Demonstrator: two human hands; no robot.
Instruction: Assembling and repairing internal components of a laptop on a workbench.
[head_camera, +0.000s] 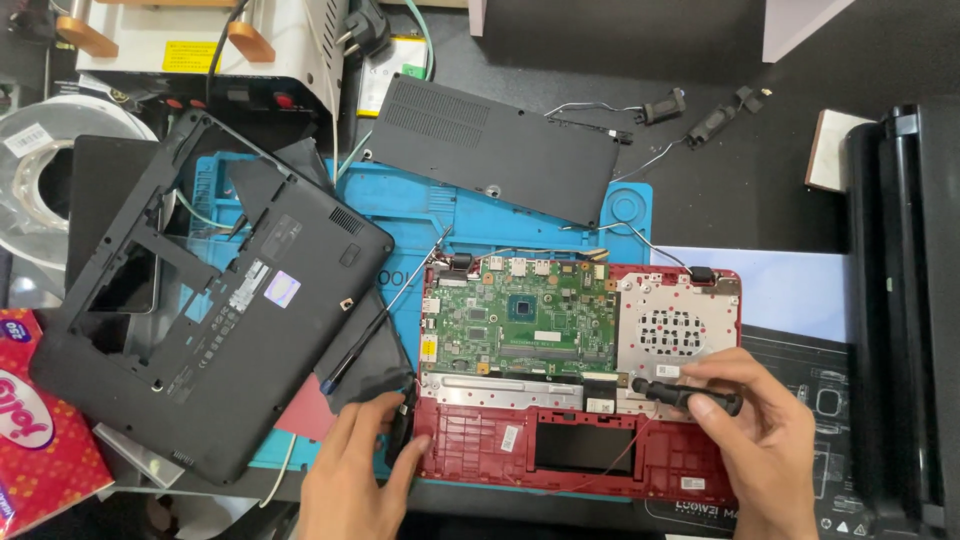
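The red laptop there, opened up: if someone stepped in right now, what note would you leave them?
Right hand: grips a black screwdriver, tip at the metal strip below the green circuit board.
Left hand: steadies the red laptop shell at its left edge, beside a black part.
Done: black bottom cover and black panel are off, set aside.
Left: circuit board sits in the shell.

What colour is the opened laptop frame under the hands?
Red, seen in the head view: the plastic laptop frame around the green circuit board.
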